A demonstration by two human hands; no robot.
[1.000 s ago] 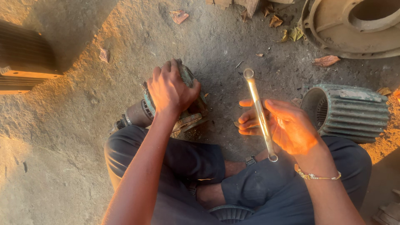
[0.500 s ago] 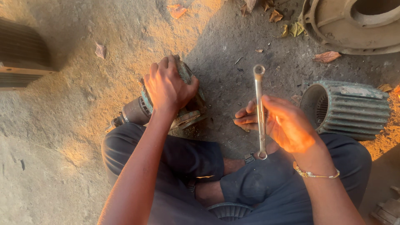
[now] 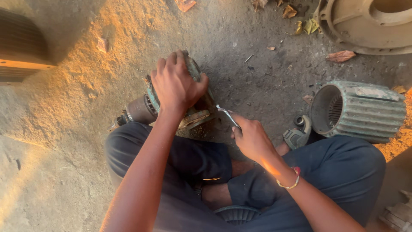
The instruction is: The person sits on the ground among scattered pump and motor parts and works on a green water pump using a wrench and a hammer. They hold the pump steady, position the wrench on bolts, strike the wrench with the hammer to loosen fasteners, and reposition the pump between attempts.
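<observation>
Motor part (image 3: 195,109), green and rusty, sits on the dirt ground (image 3: 64,107) just in front of my crossed legs. It looks heavy and hard, so I press my left hand (image 3: 176,83) closed over its top. My right hand (image 3: 251,137) grips a thin metal wrench (image 3: 227,115), its tip at the part. A ribbed motor shell (image 3: 360,111) lies near on the right, and dry leaves (image 3: 341,56) lie farther off.

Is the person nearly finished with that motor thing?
Hard to say. One ribbed motor casing already lies apart on the ground. The left hand grips the motor part, and the right hand puts a spanner to it. That part looks still assembled.
</observation>
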